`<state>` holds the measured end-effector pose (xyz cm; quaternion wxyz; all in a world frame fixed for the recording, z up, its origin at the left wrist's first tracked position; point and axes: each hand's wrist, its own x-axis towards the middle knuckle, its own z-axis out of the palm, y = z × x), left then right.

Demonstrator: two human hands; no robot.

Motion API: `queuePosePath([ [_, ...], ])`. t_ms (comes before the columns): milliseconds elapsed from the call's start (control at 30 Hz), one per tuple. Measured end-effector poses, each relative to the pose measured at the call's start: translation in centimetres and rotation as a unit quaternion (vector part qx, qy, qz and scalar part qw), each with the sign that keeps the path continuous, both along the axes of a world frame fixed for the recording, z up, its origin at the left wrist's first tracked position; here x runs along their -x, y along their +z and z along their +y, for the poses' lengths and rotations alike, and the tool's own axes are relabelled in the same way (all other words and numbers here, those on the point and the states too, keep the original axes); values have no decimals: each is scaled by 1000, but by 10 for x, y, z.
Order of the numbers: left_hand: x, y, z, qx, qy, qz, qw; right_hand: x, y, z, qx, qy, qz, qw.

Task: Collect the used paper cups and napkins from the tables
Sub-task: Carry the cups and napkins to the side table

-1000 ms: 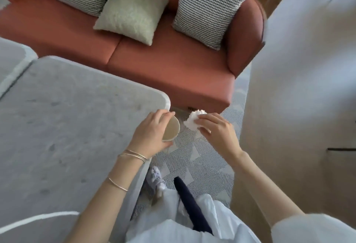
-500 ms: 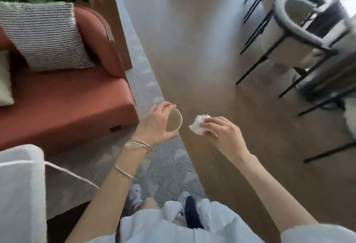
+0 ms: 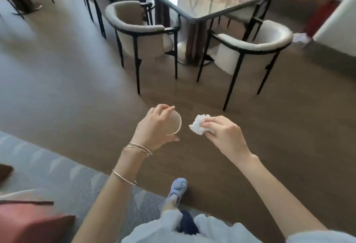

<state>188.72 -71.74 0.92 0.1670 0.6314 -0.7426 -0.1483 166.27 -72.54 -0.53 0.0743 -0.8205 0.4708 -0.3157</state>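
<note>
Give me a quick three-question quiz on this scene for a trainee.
1. What does the left hand hold?
2. True or false: the napkin lies on the floor.
3. The right hand is above: A the rug, B the floor, C the table.

Key: 1 the cup; 2 false, the right hand holds it; 3 B.

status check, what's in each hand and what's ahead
Left hand grips paper cup, right hand pinches crumpled napkin. Both held over the wood floor. Chairs around glass table ahead.
</note>
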Motion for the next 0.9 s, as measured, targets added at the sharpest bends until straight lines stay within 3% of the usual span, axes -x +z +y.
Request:
queuePosePath([
  [233,94,12,-139,12,-179,-18,984,83,13,-60,-34,-172,5,985],
  [467,200,24,-237,23,-328,-11,944,162,30,-100,-21,-308,11,951],
  [900,431,-4,-271,-8,-497,-2,868,334,14,-73,-63,-485,-5,872],
])
